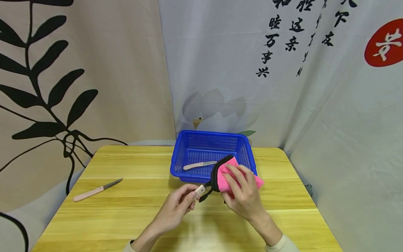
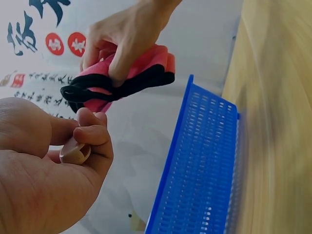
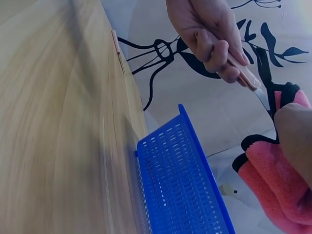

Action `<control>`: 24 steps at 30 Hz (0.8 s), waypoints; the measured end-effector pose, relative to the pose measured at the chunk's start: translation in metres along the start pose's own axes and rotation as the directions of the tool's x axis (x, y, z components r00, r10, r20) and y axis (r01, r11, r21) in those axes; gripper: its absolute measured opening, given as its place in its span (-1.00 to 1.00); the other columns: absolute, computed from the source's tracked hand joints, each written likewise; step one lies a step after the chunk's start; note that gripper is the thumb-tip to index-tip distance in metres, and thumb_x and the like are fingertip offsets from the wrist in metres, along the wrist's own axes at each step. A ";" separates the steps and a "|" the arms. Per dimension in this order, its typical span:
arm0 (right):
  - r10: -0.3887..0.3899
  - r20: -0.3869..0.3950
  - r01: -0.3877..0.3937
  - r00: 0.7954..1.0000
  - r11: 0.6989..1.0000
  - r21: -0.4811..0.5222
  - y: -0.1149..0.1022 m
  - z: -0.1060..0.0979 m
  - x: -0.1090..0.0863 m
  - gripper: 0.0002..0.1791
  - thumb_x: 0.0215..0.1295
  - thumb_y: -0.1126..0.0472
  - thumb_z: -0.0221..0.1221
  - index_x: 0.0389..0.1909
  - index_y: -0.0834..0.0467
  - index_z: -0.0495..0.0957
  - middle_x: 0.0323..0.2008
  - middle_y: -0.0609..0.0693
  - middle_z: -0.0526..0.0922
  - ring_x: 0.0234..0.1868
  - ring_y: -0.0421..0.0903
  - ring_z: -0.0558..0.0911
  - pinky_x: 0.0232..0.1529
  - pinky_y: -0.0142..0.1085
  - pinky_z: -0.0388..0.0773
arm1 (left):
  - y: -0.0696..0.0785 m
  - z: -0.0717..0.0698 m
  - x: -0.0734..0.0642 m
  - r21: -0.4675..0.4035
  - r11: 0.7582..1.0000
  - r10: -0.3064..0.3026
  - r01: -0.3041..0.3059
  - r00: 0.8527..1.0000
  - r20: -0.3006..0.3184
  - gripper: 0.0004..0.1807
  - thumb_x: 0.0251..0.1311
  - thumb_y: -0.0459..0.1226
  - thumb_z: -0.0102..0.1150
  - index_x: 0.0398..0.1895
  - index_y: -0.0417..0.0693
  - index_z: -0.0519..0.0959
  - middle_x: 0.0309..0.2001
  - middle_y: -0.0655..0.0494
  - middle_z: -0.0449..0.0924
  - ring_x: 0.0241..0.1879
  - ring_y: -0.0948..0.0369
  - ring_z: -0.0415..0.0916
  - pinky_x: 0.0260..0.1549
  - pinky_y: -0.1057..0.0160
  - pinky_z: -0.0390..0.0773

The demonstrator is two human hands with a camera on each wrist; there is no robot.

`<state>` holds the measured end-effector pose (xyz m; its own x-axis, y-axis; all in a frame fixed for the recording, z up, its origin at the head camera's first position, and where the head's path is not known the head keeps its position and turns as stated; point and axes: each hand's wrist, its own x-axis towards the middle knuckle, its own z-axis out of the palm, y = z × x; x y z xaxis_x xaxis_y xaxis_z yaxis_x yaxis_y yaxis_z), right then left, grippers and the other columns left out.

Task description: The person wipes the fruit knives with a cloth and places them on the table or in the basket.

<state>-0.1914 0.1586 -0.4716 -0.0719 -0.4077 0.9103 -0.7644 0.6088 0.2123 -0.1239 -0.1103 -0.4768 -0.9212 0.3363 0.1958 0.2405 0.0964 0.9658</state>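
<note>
My left hand grips the pale handle of a knife, held above the table in front of the basket. My right hand holds a folded pink cloth with black edging. The cloth's black border lies against the knife's blade, which is mostly hidden by it in the head view. In the right wrist view a short stretch of the blade shows between the handle and the cloth. From the left wrist, only the butt of the knife handle shows between the curled fingers.
A blue plastic basket stands at the table's back edge, with a second knife lying in it. Another pale-handled knife lies on the wooden table at the left. Printed curtains hang behind.
</note>
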 end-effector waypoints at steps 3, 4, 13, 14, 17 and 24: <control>0.013 0.000 -0.013 1.000 1.000 -0.002 0.003 -0.001 -0.002 -0.60 0.25 0.23 0.19 -0.01 0.36 0.80 0.15 0.34 0.82 0.08 0.40 0.66 0.23 0.10 0.54 | 0.000 0.000 0.000 0.000 1.000 0.000 0.000 1.000 0.003 -0.72 0.82 -0.24 -0.02 0.23 -0.20 0.64 -0.19 0.11 0.61 -0.35 0.42 0.50 -0.44 0.46 0.50; 0.016 -0.001 -0.016 1.000 1.000 -0.004 0.004 -0.001 -0.002 -0.59 0.24 0.23 0.19 -0.01 0.36 0.80 0.15 0.34 0.81 0.08 0.40 0.65 0.23 0.10 0.54 | -0.001 0.000 0.000 0.000 1.000 0.001 -0.001 1.000 0.004 -0.72 0.82 -0.24 -0.02 0.23 -0.20 0.64 -0.17 0.11 0.62 -0.34 0.42 0.50 -0.43 0.46 0.51; 0.088 -0.012 -0.088 0.996 0.996 -0.028 0.015 -0.008 -0.005 -0.59 0.18 0.27 0.17 -0.02 0.37 0.79 0.13 0.36 0.80 0.05 0.43 0.64 0.15 0.12 0.55 | -0.004 -0.001 -0.001 0.011 1.000 -0.018 0.018 1.000 -0.023 -0.71 0.81 -0.22 0.02 0.24 -0.20 0.65 -0.16 0.08 0.66 -0.33 0.39 0.53 -0.43 0.46 0.51; 0.100 -0.017 -0.101 0.995 0.994 -0.028 0.015 -0.009 -0.005 -0.60 0.18 0.28 0.17 -0.04 0.37 0.79 0.13 0.36 0.80 0.05 0.43 0.64 0.15 0.12 0.55 | -0.005 -0.002 -0.001 0.013 1.000 -0.022 0.022 0.999 -0.030 -0.71 0.81 -0.22 0.03 0.25 -0.21 0.65 -0.16 0.06 0.67 -0.33 0.38 0.53 -0.43 0.46 0.51; 0.125 -0.032 -0.125 0.992 0.992 -0.007 0.014 -0.011 -0.003 -0.62 0.17 0.28 0.17 -0.07 0.37 0.78 0.13 0.37 0.80 0.06 0.44 0.63 0.17 0.11 0.53 | -0.004 -0.002 -0.001 0.017 0.999 -0.026 0.027 0.998 -0.051 -0.70 0.80 -0.22 0.04 0.26 -0.23 0.64 -0.13 0.00 0.69 -0.31 0.37 0.56 -0.43 0.44 0.53; 0.078 -0.062 -0.074 0.995 0.995 0.069 -0.003 -0.007 0.004 -0.63 0.19 0.27 0.19 -0.07 0.37 0.80 0.09 0.37 0.81 0.03 0.39 0.64 0.16 0.09 0.54 | -0.005 0.001 0.002 0.028 0.999 -0.021 0.023 0.996 -0.086 -0.75 0.78 -0.25 0.08 0.20 -0.20 0.67 -0.17 0.03 0.71 -0.35 0.37 0.56 -0.47 0.44 0.51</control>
<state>-0.1847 0.1596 -0.4663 -0.0914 -0.3157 0.9445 -0.7991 0.5892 0.1196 -0.1268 -0.1093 -0.4814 -0.9488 0.2525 0.1896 0.2275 0.1304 0.9650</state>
